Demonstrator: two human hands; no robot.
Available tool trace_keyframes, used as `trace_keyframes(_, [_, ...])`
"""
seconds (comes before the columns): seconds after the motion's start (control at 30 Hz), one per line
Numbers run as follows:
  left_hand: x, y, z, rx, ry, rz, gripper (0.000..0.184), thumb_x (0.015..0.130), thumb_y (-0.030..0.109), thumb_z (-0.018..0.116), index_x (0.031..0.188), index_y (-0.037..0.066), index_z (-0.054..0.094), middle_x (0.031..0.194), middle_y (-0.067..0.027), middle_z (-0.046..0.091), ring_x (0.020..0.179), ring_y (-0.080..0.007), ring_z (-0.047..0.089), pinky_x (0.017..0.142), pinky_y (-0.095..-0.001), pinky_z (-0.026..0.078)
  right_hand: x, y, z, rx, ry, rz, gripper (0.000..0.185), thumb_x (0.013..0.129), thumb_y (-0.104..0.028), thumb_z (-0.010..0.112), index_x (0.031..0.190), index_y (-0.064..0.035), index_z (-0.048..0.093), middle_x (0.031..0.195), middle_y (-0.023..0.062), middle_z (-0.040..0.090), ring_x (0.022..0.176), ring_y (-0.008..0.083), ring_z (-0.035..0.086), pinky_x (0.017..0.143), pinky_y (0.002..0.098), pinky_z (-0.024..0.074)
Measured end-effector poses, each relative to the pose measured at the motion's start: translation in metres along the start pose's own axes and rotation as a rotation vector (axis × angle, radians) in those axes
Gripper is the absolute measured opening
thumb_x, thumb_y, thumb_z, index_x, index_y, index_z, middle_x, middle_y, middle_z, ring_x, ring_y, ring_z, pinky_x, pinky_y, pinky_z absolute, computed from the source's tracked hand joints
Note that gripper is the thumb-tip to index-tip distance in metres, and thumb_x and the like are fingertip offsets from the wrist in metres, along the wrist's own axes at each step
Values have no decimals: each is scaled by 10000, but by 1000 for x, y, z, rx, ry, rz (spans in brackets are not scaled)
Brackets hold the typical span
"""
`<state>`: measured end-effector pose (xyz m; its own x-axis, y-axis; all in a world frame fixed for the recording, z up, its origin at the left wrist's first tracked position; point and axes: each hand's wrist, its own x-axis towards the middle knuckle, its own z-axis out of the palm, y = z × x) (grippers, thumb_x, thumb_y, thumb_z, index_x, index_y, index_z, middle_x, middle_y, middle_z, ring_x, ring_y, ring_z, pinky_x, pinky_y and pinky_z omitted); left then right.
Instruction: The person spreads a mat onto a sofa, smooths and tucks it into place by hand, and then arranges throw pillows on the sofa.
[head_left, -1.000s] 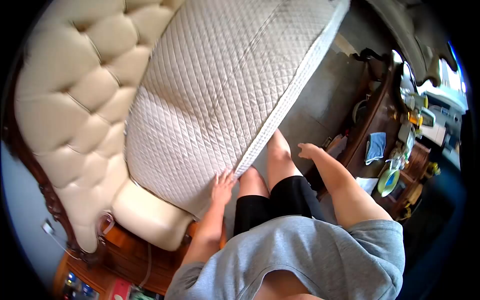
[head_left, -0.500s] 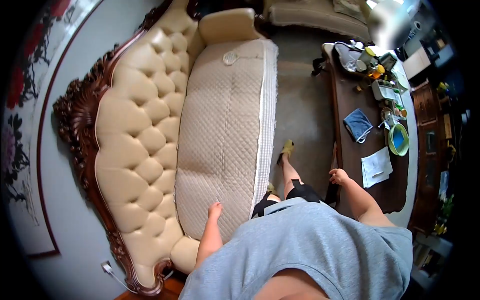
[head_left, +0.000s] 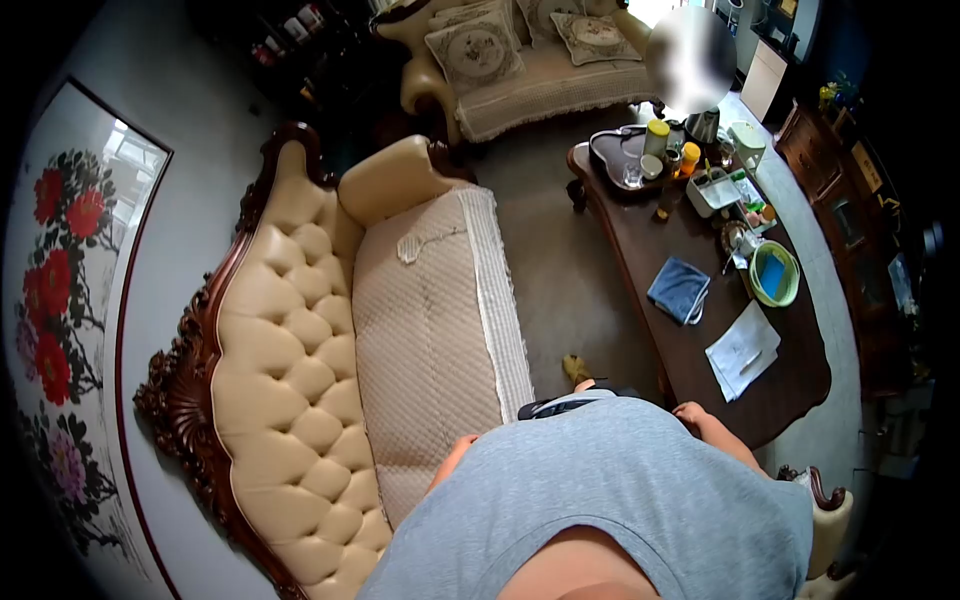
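My left hand (head_left: 464, 442) hangs low at my side, beside the quilted beige seat cover (head_left: 430, 330) of the long sofa. My shirt hides most of it, and its fingers are too hidden to read. On the other side, my right hand (head_left: 690, 411) is near the edge of the dark wooden table (head_left: 640, 300). Its fingers are loosely bent and partly apart, with nothing seen in them. Nearest to it on the tabletop are white papers (head_left: 742, 352) and a folded blue-grey cloth (head_left: 680, 290).
A green basket (head_left: 762, 290) with a blue item inside, a white container (head_left: 712, 195) and a tray (head_left: 610, 152) with jars stand along the table. A second sofa (head_left: 560, 90) with cushions is at the back. Grey floor (head_left: 560, 250) runs between sofa and table.
My view has tilted up and shows more of the back sofa and the flower picture. Both hands have moved in closer to my body, and less of my legs shows.
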<state>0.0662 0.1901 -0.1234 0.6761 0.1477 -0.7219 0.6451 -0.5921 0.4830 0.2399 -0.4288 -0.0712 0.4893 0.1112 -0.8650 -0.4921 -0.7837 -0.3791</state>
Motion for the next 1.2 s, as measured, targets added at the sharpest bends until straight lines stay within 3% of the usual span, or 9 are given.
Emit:
trace_keyframes(0.07, [19, 29, -29, -23, 31, -56, 292, 926, 150, 532, 1171, 10, 610, 966, -135, 694, 793, -189, 675, 685, -317, 538, 22, -2, -24, 29, -54, 54, 293, 899, -120, 494, 1152, -83, 637, 895, 169, 708, 722, 333, 699, 617, 471, 572])
trace_keyframes(0.2, [34, 116, -92, -268, 179, -171, 289, 928, 151, 530, 1167, 8, 610, 977, -138, 692, 816, -189, 676, 706, -316, 540, 127, 26, -83, 154, -124, 180, 313, 929, -256, 470, 903, -31, 684, 802, 159, 703, 650, 303, 686, 555, 454, 549])
trace_keyframes(0.3, [48, 171, -125, -360, 249, -169, 290, 926, 147, 530, 1164, 3, 611, 969, -139, 692, 827, -179, 674, 744, -305, 537, 142, -58, -145, 269, 111, 65, 274, 909, -195, 463, 837, -20, 662, 739, 151, 684, 578, 283, 668, 527, 410, 550])
trace_keyframes(0.33, [54, 182, -131, -372, 269, -139, 290, 925, 145, 528, 1168, 8, 610, 946, -130, 693, 815, -176, 672, 741, -299, 535, 165, -74, -161, 267, 149, 43, 250, 919, -137, 491, 1114, -63, 628, 794, 159, 682, 629, 263, 672, 531, 408, 556])
trace_keyframes(0.5, [143, 134, -120, -83, 82, -27, 289, 918, 163, 536, 1169, 49, 623, 879, -100, 694, 775, -170, 661, 708, -284, 526, 187, -218, -215, 259, 187, -31, 338, 884, -90, 441, 1181, -93, 602, 871, 115, 700, 690, 195, 677, 538, 320, 508])
trace_keyframes(0.67, [192, 142, -173, -14, -23, -168, 281, 909, 175, 544, 1144, 55, 640, 866, -94, 694, 746, -167, 656, 676, -288, 521, 234, -314, -214, 278, 60, -179, 331, 853, -67, 481, 1150, -45, 627, 931, 138, 706, 723, 219, 686, 637, 341, 552])
trace_keyframes(0.77, [246, 165, -228, -15, -11, -177, 276, 904, 182, 548, 1129, 59, 651, 859, -91, 694, 729, -165, 654, 658, -291, 518, 268, -331, -217, -215, 90, -405, 336, 798, -94, 536, 1098, -102, 687, 951, 128, 708, 881, 257, 677, 777, 380, 541])
trace_keyframes(0.97, [369, 264, -349, -413, 165, -156, 267, 885, 202, 560, 1076, 61, 683, 832, -84, 694, 669, -161, 644, 597, -303, 509, 269, -407, -284, -19, -13, 0, 291, 846, -102, 544, 1099, -90, 687, 979, 111, 707, 826, 260, 686, 705, 401, 567])
trace_keyframes(1.2, [520, 396, -444, -107, 82, 53, 327, 877, 199, 552, 1158, 56, 639, 861, -107, 691, 705, -181, 663, 655, -316, 527, 352, -463, -356, 481, 199, 60, 315, 899, -37, 443, 1184, -63, 577, 871, 147, 693, 673, 227, 679, 568, 334, 550])
